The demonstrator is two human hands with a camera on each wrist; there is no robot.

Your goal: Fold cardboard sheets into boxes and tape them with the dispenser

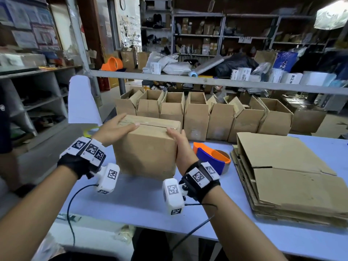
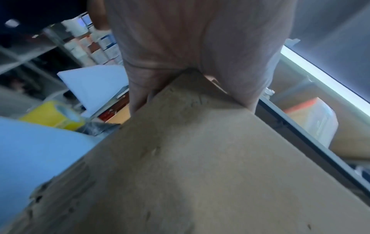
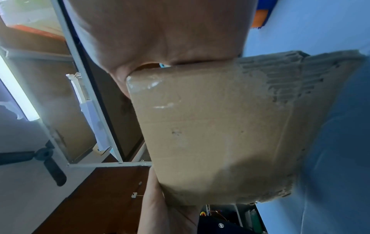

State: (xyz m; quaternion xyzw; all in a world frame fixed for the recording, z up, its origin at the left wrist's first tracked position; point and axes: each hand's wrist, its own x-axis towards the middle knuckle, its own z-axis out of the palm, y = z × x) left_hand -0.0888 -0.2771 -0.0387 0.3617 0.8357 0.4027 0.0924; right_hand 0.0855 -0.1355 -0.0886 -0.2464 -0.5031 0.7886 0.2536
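A: Item 1, box in hand (image 1: 148, 147)?
B: Cardboard, closed face up, clear tape along the seam and over one corner. Stands on the blue table (image 1: 143, 200), near-left of centre. Open end looks to be down; can't confirm.

A: Hands?
B: Left hand (image 1: 114, 127): fingers straight, laid flat over the top left edge, thumb down the side. Not curled round it, just pressing and steadying. Right hand (image 1: 178, 147): flat against the box's right side, fingertips at the top corner, also uncurled. Box sits clamped betw. both palms.

A: Item 2, dispenser?
B: Tape dispenser (image 1: 211, 157), orange and blue w/ brown roll, lying on the table just right of the box, behind the right wrist. Nobody holding it.

A: Item 3, stock left?
B: Stack of flat sheets (image 1: 290, 181) on the right, several deep, top one partly unfolded. Exact qty not countable.

A: Item 4, finished goods?
B: Row of boxes (image 1: 203, 113) along the far table edge, tops open, flaps up. About seven visible.

A: Misc.?
B: Yellow roll (image 2: 54, 115) far left of the box, left-wrist view. Shelving behind.

A: Progress?
B: Est. well underway: this box's seam reads as taped, so likely next is flipping it and adding it to the row. Flat stack remains to fold and tape.
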